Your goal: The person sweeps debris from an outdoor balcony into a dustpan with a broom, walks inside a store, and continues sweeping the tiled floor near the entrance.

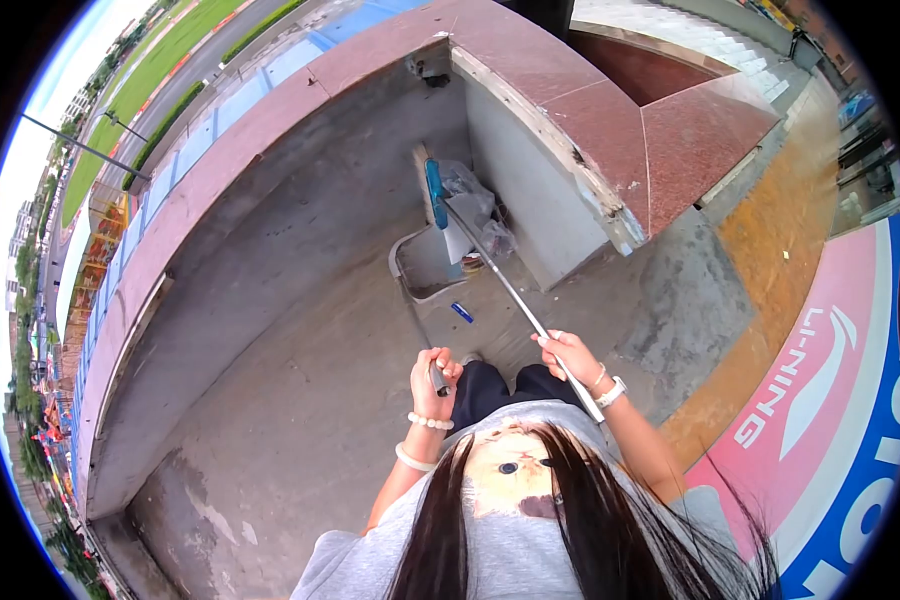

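White LI-NING lettering crosses the pink floor graphic at lower right, while on the bare concrete floor at centre, walled by a red-capped parapet, the right hand grips the broom by its metal pole and the left hand is closed round the handle of the dustpan, which sits just beside the broom's blue head.

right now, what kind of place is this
Probably an outdoor rooftop terrace: bare concrete floor, a low parapet wall capped in reddish stone, and a road and green field far below beyond it. The left hand holds a dustpan, the right hand a broom.
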Available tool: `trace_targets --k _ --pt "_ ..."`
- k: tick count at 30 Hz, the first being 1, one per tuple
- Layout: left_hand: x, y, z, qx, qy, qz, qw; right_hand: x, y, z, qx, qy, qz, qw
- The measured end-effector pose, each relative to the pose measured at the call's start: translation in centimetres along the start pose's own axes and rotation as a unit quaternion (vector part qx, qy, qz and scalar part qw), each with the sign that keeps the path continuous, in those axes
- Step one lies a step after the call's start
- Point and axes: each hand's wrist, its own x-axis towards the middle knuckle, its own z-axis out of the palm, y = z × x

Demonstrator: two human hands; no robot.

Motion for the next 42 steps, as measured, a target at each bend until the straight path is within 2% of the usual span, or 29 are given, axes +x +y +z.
trace_targets --k 4,8,10,13,15,16,18,20,22,24,26,28,32,36,40,42 --pt "-0.9 1.7 -0.7 -0.032 -0.017 0.024 0.999 2.1 0.8 2.4 -0.07 0.048 -0.002 0.996" --pt "-2.4 2.8 -2.6 -0.061 0.007 0.042 0.997 4.5 2.0 1.4 -0.176 0.09 -0.008 0.98" --pt "-3.0 3.0 -3.3 -0.06 0.04 0.061 0.996 7.4 2.9 0.0 -0.177 0.097 0.004 0.979" --pt "-3.2 3.7 -4.4 -0.046 0.042 0.07 0.996 13.1 4.7 -2.6 -0.172 0.143 0.0 0.975" --pt "-3.2 4.4 -5.2 -0.038 0.044 0.077 0.995 16.6 5.8 -4.5 -0.193 0.115 0.084 0.971" --pt "-3.2 4.7 -5.7 -0.045 0.047 0.072 0.995 17.5 6.0 -4.5 -0.193 0.116 0.075 0.971" --pt "-3.1 5.2 -6.1 -0.049 0.06 0.063 0.995 17.8 6.8 -4.7 -0.223 0.128 0.138 0.956" --pt "-2.8 5.5 -6.6 -0.045 0.074 0.052 0.995 18.1 8.4 -4.8 -0.241 0.184 0.093 0.948" --pt "-2.1 5.4 -7.0 -0.042 0.067 0.04 0.996 16.3 7.4 -3.6 -0.201 0.182 0.051 0.961" --pt "-1.4 5.4 -7.2 -0.036 0.076 0.009 0.996 13.6 5.2 -1.8 -0.232 0.162 0.009 0.959" --pt "-0.2 5.3 -7.5 -0.03 0.102 -0.018 0.994 9.8 3.5 -0.3 -0.267 0.115 0.015 0.957" --pt "0.9 4.8 -7.9 -0.008 0.097 -0.03 0.995 5.3 2.9 0.7 -0.273 0.113 -0.01 0.955" --pt "2.4 3.6 -7.7 0.001 0.078 -0.113 0.991 -3.8 1.9 1.3 -0.19 0.074 -0.026 0.979" --pt "3.2 0.4 -5.7 0.009 0.066 -0.171 0.983 -11.9 1.3 0.9 -0.068 0.06 -0.004 0.996" --pt "3.8 -3.9 -2.9 -0.013 0.049 -0.244 0.968 -18.5 2.9 -2.2 -0.082 0.063 0.023 0.994" --pt "3.9 -7.1 -1.3 0.005 0.054 -0.253 0.966 -21.3 4.0 -4.6 -0.096 0.075 0.047 0.991"
